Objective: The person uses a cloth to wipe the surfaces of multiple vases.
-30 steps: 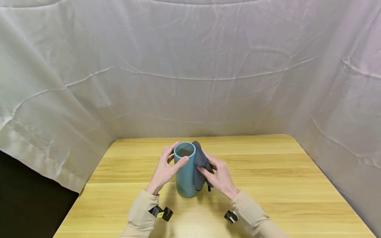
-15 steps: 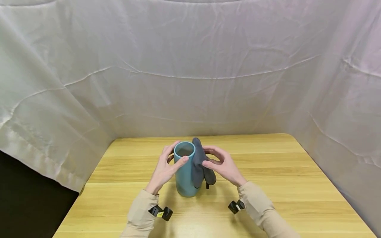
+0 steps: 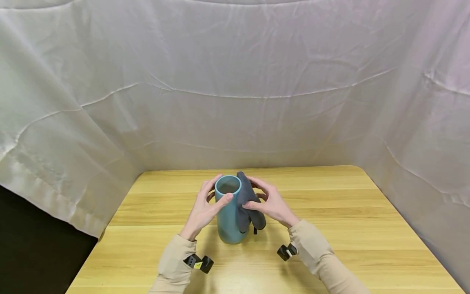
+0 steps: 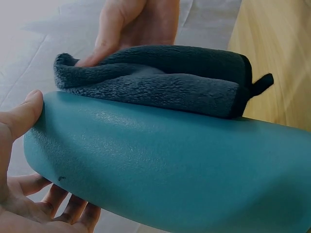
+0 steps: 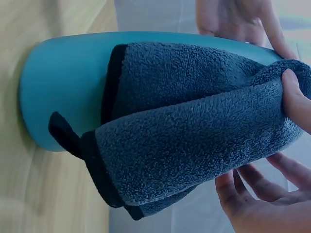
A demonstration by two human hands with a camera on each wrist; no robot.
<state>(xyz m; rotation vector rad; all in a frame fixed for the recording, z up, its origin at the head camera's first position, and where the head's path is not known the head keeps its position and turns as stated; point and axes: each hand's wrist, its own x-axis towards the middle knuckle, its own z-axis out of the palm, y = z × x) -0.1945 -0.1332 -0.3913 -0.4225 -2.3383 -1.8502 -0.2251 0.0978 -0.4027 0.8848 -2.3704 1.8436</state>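
At frame centre, your left hand point(image 3: 201, 210) grips the upright teal cup point(image 3: 228, 218) on the bench point(image 3: 330, 228) while your right hand point(image 3: 269, 204) pinches the grey cloth point(image 3: 247, 206) against its side, seemingly mid-wipe; next, probably another steady stroke.

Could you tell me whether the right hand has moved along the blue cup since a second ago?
Yes: the right hand has risen toward the rim of the blue cup.

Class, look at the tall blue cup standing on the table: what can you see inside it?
Through the blue cup's open mouth only a shadowed inner wall shows; the bottom is hidden. The grey cloth lies against its outside, not inside.
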